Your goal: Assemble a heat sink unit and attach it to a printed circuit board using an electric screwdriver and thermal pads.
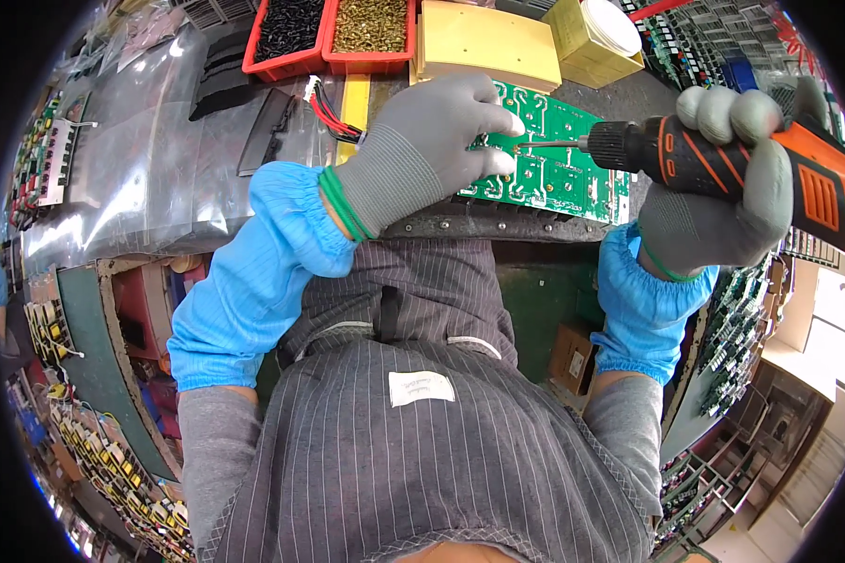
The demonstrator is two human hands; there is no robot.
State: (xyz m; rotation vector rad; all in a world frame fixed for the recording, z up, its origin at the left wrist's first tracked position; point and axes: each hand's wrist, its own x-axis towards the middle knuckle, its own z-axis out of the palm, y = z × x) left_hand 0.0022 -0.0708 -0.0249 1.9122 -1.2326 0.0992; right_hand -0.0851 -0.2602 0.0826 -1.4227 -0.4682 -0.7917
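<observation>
A green circuit board (573,174) lies at the bench's near edge, partly covered by my left hand. My left hand (441,141), in a grey glove, holds the board with thumb and fingertips on its face, a gap between them. In that gap sits the tip of the long metal bit (552,144). It belongs to an orange and black cordless drill (695,155), lying level and pointing left. My right hand (737,183), gloved too, is wrapped round the drill's body. Whether a screw sits under the bit is too small to tell.
Behind the board stand red bins of black screws (291,30) and brass-coloured screws (370,26). Stacked yellow sheets (486,42) and a yellow box (591,47) with a white roll are beside them. Wires with a white connector (327,108) lie left of my left hand. Plastic sheeting (150,141) covers the left bench.
</observation>
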